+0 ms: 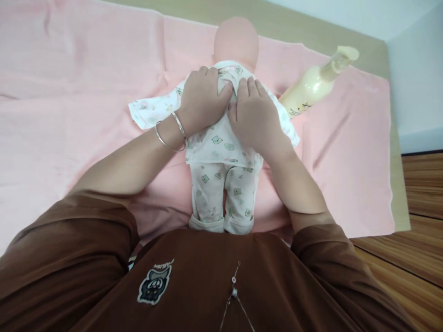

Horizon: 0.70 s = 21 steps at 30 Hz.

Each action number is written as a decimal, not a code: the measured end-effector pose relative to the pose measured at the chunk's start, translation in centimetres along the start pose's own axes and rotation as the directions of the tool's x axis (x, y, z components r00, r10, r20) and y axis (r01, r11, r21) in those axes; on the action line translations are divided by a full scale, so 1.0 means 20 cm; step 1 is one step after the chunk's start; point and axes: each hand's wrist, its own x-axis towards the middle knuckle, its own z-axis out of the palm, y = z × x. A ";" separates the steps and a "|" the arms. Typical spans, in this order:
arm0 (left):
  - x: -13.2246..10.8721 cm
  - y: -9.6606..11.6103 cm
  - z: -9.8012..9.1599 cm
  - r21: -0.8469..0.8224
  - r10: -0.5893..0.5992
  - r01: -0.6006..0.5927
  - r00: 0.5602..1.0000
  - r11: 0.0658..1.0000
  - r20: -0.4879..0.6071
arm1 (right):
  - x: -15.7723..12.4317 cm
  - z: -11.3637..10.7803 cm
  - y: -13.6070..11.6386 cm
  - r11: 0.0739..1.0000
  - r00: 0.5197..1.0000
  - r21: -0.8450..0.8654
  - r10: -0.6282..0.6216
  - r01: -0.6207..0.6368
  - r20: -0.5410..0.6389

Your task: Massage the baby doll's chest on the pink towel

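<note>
A baby doll (236,40) lies on a pink cloth, its head pointing away from me. It wears a white printed top (221,140) and matching printed trousers (238,191) with turned-up cuffs. My left hand (204,97), a silver bangle at its wrist, rests on the top near the shoulder, thumb stretched inward and fingertips bent over the cloth. Opposite it, my right hand (255,113) lies on the upper part of the top with its fingers extended. Between the two hands the fabric is folded and parted below the neck. The doll's face does not show.
To the right of the doll is a pale yellow pump bottle (309,87) with a clear cap. The pink cloth (86,83) covers much of a light wooden table (398,184). Brown wood-grain boards (425,221) show beyond the table's right edge.
</note>
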 end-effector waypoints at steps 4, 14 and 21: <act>-0.01 0.00 0.02 -0.027 -0.025 0.025 1.000 0.999 -0.014 | 0.07 0.00 0.09 0.997 0.997 -0.038 0.074 -0.074 0.015; -0.01 0.00 0.03 -0.201 -0.101 0.097 0.995 0.975 -0.006 | 0.14 0.04 0.20 0.982 0.983 0.031 0.185 -0.185 0.023; 0.00 0.00 0.06 -0.245 -0.167 0.145 0.983 0.959 -0.070 | 0.14 0.05 0.20 0.986 0.986 0.015 0.167 -0.167 -0.003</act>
